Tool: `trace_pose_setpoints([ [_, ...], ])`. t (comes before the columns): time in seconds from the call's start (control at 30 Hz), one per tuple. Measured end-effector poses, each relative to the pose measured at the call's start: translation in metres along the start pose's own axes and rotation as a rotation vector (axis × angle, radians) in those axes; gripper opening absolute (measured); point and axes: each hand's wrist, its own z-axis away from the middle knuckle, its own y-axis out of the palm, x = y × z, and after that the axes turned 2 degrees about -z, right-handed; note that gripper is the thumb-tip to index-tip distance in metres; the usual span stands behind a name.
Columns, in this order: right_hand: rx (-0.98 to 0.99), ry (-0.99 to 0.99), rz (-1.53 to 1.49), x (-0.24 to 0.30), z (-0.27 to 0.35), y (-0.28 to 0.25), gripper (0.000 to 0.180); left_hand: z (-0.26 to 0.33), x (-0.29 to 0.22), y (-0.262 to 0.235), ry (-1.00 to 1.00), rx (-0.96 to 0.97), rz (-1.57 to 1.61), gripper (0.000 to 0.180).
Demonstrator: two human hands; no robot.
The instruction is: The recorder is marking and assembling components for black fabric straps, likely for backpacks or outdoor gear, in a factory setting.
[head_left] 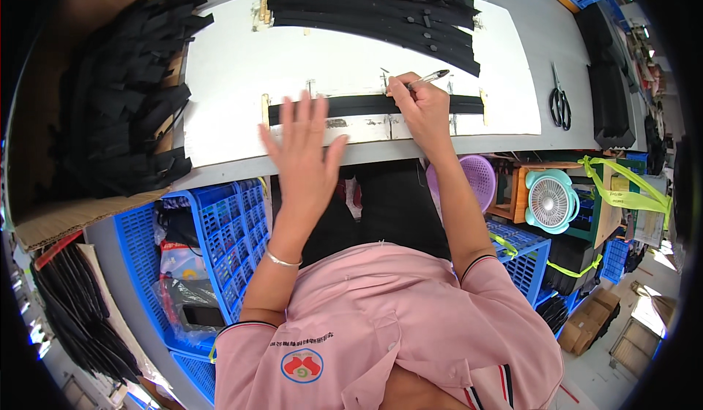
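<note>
Right hand (419, 106) w/ pen (430, 77), black strip (366, 105)

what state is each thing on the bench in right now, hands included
left hand: open, fingers spread, flat over the black strip
right hand: closed on the pen, tip at the strip
pen: held, tilted
black strip: laid flat along the white board
scissors: closed, lying untouched
small fan: cannot tell if running

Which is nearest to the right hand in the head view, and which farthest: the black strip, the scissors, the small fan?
1. Black strip: under the right hand.
2. Scissors: on the table, to the right.
3. Small fan: below the table edge, right.
</note>
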Motion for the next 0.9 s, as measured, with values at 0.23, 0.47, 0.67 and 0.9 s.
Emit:
trace_pose_setpoints([
  [0.23,0.002,-0.027,0.037,0.0,0.001,0.002,0.018,-0.011,-0.031,0.023,0.107,0.053,0.192,0.049],
  [0.47,-0.035,0.012,-0.017,-0.001,0.002,0.001,0.019,-0.014,-0.032,0.027,0.128,-0.012,0.161,0.042],
  [0.67,0.075,-0.061,-0.006,-0.008,0.002,-0.005,0.018,-0.015,-0.034,0.028,0.134,-0.011,0.126,0.042],
  [0.9,0.146,-0.109,0.037,0.002,0.005,-0.013,0.019,-0.013,-0.034,0.029,0.11,0.039,0.097,0.043],
])
